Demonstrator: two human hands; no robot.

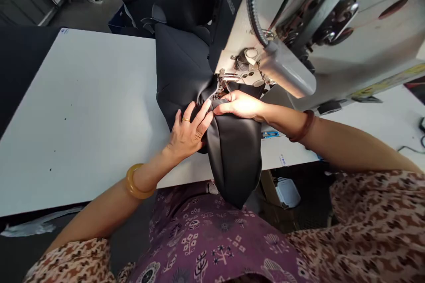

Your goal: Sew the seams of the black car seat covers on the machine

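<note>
- Black padded fabric (234, 159) passes under the presser foot (221, 83) of the sewing machine (335, 40), and its lower part hangs over the edge of the white table (83, 110), toward the purple printed garment (212, 247) of the person
- I judge its long axis runs from the far side of the foot down to that hanging tip
- The right hand (237, 106) is nearer to the foot; its fingers (226, 107) are pressed together and lie flat over the fabric fold
- The left hand (187, 135) is just beside it, on the table side; its fingers (201, 117) are a little spread and press on the fabric, I see no clear pinch
- I cannot see the needle, the fabric and foot hide this area
</note>
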